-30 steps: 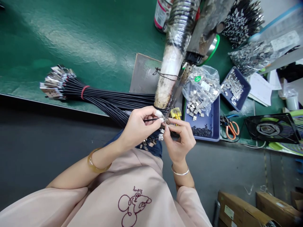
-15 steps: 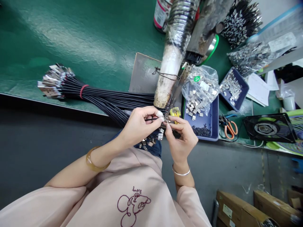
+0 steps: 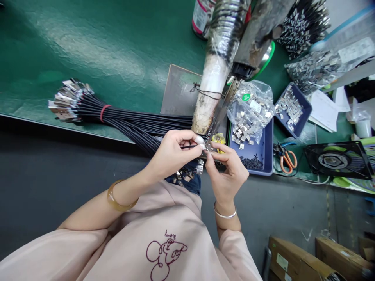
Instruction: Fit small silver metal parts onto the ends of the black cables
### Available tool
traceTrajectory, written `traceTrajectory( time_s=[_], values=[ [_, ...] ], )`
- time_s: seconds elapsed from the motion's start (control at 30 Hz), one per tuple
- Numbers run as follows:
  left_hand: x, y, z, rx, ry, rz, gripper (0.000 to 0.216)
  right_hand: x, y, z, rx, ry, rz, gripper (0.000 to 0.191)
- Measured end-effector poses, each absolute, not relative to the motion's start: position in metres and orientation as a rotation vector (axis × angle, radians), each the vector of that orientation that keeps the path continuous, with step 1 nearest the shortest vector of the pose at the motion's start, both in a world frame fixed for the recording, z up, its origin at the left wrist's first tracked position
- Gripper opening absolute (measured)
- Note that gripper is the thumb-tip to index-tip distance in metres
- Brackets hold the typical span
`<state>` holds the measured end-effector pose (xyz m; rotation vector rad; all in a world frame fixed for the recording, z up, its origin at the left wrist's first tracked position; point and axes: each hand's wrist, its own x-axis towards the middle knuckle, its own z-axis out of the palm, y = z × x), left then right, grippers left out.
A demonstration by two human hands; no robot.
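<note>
My left hand (image 3: 171, 154) pinches the end of one thin black cable (image 3: 187, 147) between thumb and fingers. My right hand (image 3: 225, 171) meets it from the right, fingertips closed on a small metal connector shell (image 3: 208, 150) at the cable's tip. Both hands hover just off the front edge of the green bench, under the tip of a fixed soldering iron (image 3: 225, 102). A bundle of black cables (image 3: 125, 121), tied with a red band and ending in metal plugs, lies across the bench to the left. More plug ends hang over my lap (image 3: 187, 175).
A blue tray (image 3: 258, 150) with a plastic bag of metal shells (image 3: 249, 113) sits right of my hands. A second blue tray (image 3: 293, 107), orange-handled scissors (image 3: 285, 160) and a small black fan (image 3: 336, 160) lie farther right. Cardboard boxes (image 3: 295, 261) stand on the floor.
Both hands have stayed together at the cable tip with only slight finger shifts; the view has drifted a little.
</note>
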<state>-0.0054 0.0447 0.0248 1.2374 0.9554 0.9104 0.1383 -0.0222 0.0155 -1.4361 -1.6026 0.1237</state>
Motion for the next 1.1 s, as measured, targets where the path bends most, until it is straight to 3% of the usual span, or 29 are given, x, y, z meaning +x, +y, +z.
traceTrajectory(
  time_s=[1.1],
  values=[
    [-0.002, 0.037, 0.022, 1.251, 1.038, 0.911, 0.006, 0.142, -0.025, 0.018, -1.438, -1.735, 0.085, 0.016]
  ],
)
